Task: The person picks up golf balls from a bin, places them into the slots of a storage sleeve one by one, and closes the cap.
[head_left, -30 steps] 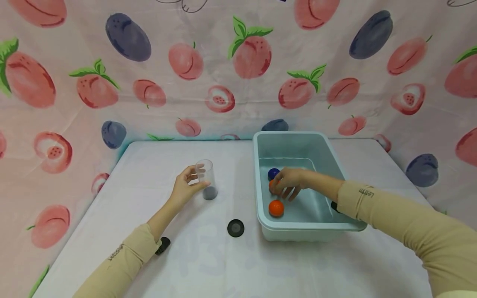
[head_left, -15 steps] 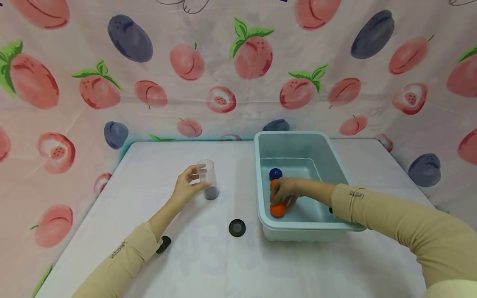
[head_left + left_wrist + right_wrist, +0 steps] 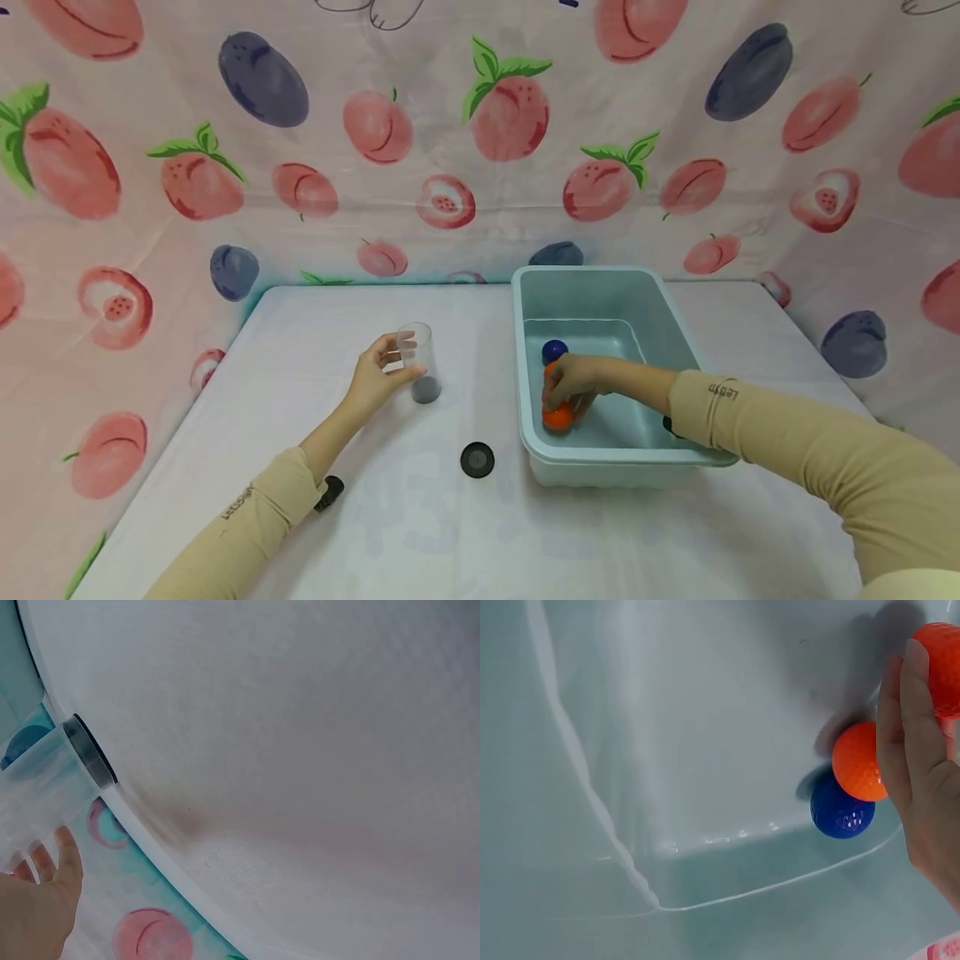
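My left hand [image 3: 375, 377] holds a clear cylindrical container [image 3: 417, 354] with a dark base, thumb on one side and fingers on the other. In the left wrist view the container [image 3: 49, 787] stands with its dark base against the white table. Inside the pale blue tub [image 3: 527, 400], my right hand [image 3: 573, 383] pinches the nearest orange golf ball [image 3: 557, 419]. The right wrist view has fingers lying along this dimpled orange ball [image 3: 945, 671]. A second orange golf ball [image 3: 857, 760], partly behind the hand, sits beside a blue golf ball [image 3: 842, 806] on the tub floor.
A round black lid [image 3: 477, 459] lies on the white table [image 3: 450, 533] between the container and the tub. The tub's raised rim [image 3: 630, 455] surrounds the right hand. A fruit-printed cloth [image 3: 480, 217] hangs behind the table.
My right hand has moved from the middle orange golf ball towards the nearest one and now grips it. The left hand and the container stay about where they were.
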`<state>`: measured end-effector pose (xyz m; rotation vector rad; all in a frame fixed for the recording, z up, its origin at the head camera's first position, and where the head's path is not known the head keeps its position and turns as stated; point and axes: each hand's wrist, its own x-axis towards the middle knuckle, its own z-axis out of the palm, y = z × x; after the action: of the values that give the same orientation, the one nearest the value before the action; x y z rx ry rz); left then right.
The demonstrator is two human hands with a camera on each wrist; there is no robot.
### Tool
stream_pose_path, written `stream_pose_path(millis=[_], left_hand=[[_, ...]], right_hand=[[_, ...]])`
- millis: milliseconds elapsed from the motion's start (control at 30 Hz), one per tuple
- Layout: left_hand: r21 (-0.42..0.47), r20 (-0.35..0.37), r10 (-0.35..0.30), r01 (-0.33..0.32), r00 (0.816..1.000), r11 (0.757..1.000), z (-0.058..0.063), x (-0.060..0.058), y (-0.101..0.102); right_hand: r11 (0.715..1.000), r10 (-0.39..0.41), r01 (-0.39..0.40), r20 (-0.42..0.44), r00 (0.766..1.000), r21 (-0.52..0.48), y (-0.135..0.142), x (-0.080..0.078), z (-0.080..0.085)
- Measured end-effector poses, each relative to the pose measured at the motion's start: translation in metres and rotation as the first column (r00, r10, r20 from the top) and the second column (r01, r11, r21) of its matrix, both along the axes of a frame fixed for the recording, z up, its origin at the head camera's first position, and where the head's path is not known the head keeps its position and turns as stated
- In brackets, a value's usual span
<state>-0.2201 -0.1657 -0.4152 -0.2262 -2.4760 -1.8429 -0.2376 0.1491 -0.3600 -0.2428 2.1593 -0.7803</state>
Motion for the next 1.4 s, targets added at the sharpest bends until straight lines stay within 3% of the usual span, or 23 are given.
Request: stream_pose_path(millis=[800,1133,1400], left_hand=[[-0.002,0.011,0.015,-0.015,1.0,1.0,0.001,-0.001,-0.002],[0.037,-0.056,-0.004,0.006,0.998,0.999,0.011,-0.008,0.009],[0.043,-0.033,-0.003,0.005,0.999,0.999,0.019,-0.01,0.023]], right_hand=[[0.996,0.018,-0.022,-0.044,0.999,-0.087,-0.002,-0.01,0.022],[0.98,-0.084,0.082,0.0,0.997,-0.18,0.006,-0.015,0.032],[0.953,-0.162,0.156,-0.003,0.987,-0.258,0.007,-0.017,0.042]])
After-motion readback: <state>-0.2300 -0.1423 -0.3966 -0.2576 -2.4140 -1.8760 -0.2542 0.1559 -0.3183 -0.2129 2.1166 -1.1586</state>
